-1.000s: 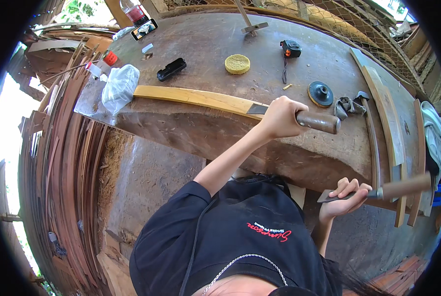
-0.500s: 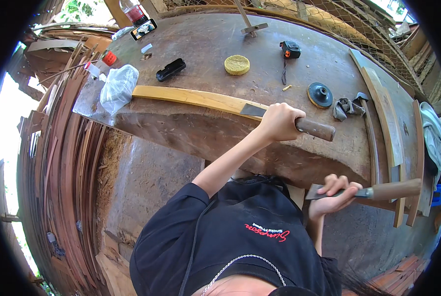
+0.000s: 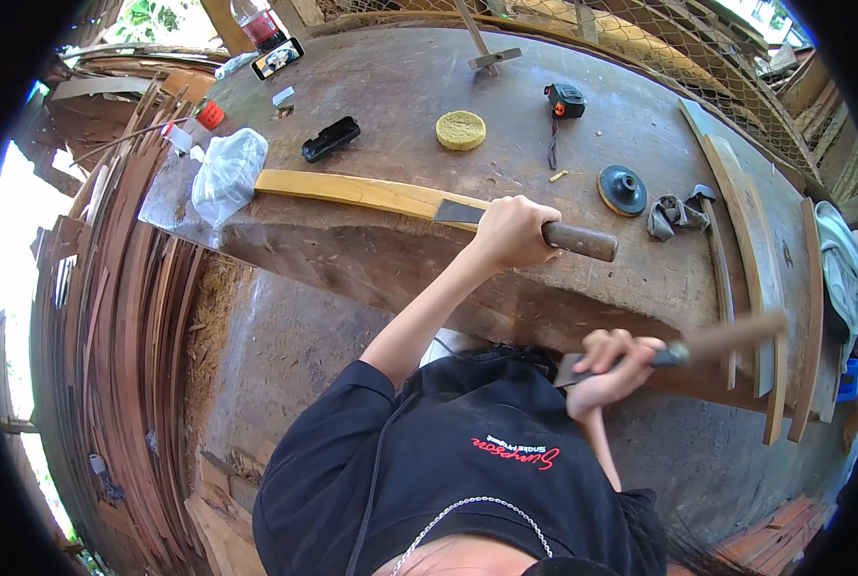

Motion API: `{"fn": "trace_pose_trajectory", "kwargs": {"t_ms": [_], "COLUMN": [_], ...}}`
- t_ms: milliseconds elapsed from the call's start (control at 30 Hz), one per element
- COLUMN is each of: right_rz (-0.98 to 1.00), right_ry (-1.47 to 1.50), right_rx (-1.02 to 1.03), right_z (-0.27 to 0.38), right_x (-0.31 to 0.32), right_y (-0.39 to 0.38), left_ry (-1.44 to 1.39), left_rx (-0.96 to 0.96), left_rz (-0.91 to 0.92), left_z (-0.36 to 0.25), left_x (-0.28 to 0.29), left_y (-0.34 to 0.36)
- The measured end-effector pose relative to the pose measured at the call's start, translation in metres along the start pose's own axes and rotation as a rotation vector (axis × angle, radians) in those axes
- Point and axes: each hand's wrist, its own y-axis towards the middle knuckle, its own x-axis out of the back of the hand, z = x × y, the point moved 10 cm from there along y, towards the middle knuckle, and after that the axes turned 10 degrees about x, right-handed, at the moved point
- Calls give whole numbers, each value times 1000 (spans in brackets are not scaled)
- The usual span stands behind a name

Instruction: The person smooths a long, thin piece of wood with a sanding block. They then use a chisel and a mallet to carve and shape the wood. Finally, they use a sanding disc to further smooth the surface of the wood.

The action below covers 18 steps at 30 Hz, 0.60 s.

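My left hand (image 3: pixel 513 232) is closed on the wooden handle (image 3: pixel 580 240) of a chisel, whose wide metal blade (image 3: pixel 458 211) lies over a long yellowish wood strip (image 3: pixel 333 188) near the bench's front edge. The strip's left end meets a clear plastic bag (image 3: pixel 225 173). Below the bench edge, close to my torso, my right hand (image 3: pixel 609 372) grips a second chisel (image 3: pixel 726 336) around its neck and blade. Its wooden handle sticks out to the right and is blurred.
The bench (image 3: pixel 381 77) holds a yellow pad (image 3: pixel 459 130), black plastic piece (image 3: pixel 331 139), tape measure (image 3: pixel 565 102), round backing pad (image 3: pixel 622 189), grey cloth (image 3: pixel 669 216), phone (image 3: pixel 277 60) and bottle (image 3: pixel 256 21). Long boards (image 3: pixel 750 221) line the right side; stacked planks (image 3: pixel 112 365) stand left.
My left hand and its chisel have shifted left along the wood strip. My right hand has moved left and slightly up, closer to my torso, with the second chisel in it.
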Motion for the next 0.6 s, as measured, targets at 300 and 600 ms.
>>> {"fn": "trace_pose_trajectory", "kwargs": {"t_ms": [300, 600], "right_rz": [167, 676], "right_ry": [-239, -400], "right_rx": [-127, -364], "right_z": [-7, -76], "right_x": [-10, -40], "right_y": [13, -66], "left_ry": [-18, -36], "left_rx": [69, 135], "left_rz": [-152, -160], "left_z": [53, 84], "left_x": [49, 70], "left_y": [-7, -6]}}
